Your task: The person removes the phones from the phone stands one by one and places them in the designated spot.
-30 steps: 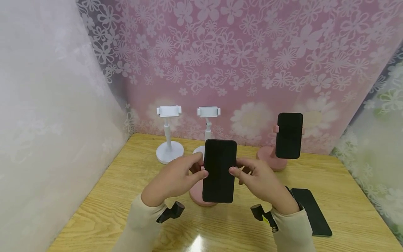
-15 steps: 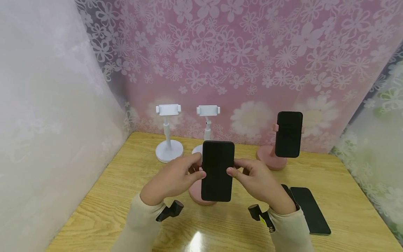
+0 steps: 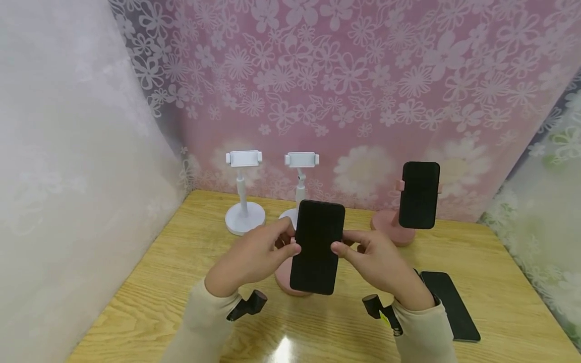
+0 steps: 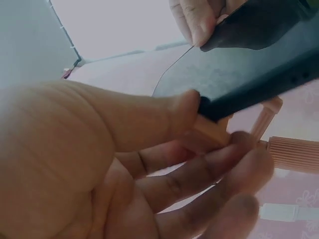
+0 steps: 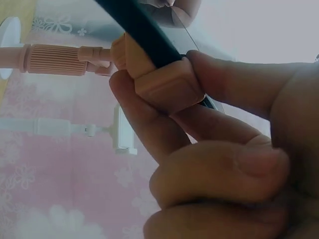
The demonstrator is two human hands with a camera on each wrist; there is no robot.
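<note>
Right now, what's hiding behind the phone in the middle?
A pink stand is behind the phone; its round base peeks out at the left. Farther back is a white stand. From the head camera, the phone covers the pink post and part of each base.

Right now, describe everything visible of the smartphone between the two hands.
The smartphone is a thin black slab with rounded corners and a dark, glass-like, reflective front. Held portrait, it tips slightly, its top leaning right in the head view, and partly covers the round base of the nearer pink phone stand. The stand's clamp ends sit at the phone's two long edges, where the left hand and right hand pinch. In the head view its back is hidden.
</note>
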